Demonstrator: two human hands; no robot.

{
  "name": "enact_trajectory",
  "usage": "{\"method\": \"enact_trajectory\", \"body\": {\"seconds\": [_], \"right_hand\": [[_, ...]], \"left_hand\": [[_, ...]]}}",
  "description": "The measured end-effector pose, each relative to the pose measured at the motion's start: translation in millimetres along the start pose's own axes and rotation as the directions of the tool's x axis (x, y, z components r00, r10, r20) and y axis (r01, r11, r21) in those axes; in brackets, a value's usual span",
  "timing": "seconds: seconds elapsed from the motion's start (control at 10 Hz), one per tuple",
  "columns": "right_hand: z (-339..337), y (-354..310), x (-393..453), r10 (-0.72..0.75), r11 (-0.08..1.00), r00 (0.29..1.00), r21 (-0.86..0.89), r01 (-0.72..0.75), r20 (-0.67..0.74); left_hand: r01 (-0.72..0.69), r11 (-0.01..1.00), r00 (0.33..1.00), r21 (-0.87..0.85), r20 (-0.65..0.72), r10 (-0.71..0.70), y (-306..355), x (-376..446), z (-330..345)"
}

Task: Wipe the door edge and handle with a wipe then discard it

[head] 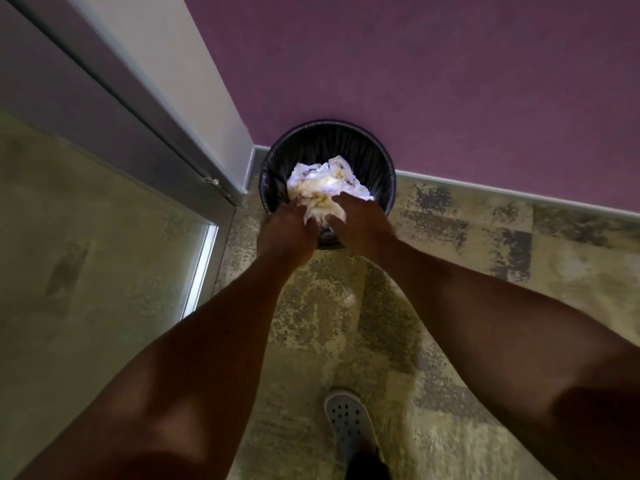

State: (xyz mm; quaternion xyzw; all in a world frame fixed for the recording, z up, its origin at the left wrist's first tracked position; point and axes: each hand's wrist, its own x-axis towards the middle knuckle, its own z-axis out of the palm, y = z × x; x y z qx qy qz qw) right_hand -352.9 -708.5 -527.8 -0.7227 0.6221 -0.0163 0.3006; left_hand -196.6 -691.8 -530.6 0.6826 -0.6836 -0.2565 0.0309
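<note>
Both hands reach down over the near rim of the bin [381, 161], the left hand [289, 225] and the right hand [360, 220] close together with a crumpled, stained wipe [320, 206] between them. Fingers of both seem to touch or pinch the wad, but whether either truly grips it I cannot tell from this angle.

That wipe sits low over the bin's mouth, against a heap of other white paper [332, 178] already filling the black liner. As I judge it, this is the discard step, and the risk lies in that heap: the bin looks full, so a loosely dropped wipe could roll off the pile and land on the floor [450, 306]. Pressing it down may push other paper over the rim, or drag the liner inward.

Beyond stand the purple wall [415, 64], the door frame [166, 109] at left, and a perforated shoe [349, 420] below.
</note>
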Motion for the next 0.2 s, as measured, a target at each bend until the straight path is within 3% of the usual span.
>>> {"method": "enact_trajectory", "body": {"seconds": [0.1,0.2], "right_hand": [[-31,-20,-34,-0.081,0.989,0.997,-0.126,0.083,0.014],[-50,-35,-71,-0.134,0.981,0.991,-0.148,0.129,-0.025]], "left_hand": [[-0.018,0.994,0.999,0.111,0.047,0.013,16,-33,-34],[-0.009,0.995,1.0,0.101,0.014,0.008,34,-71,-63]]}}
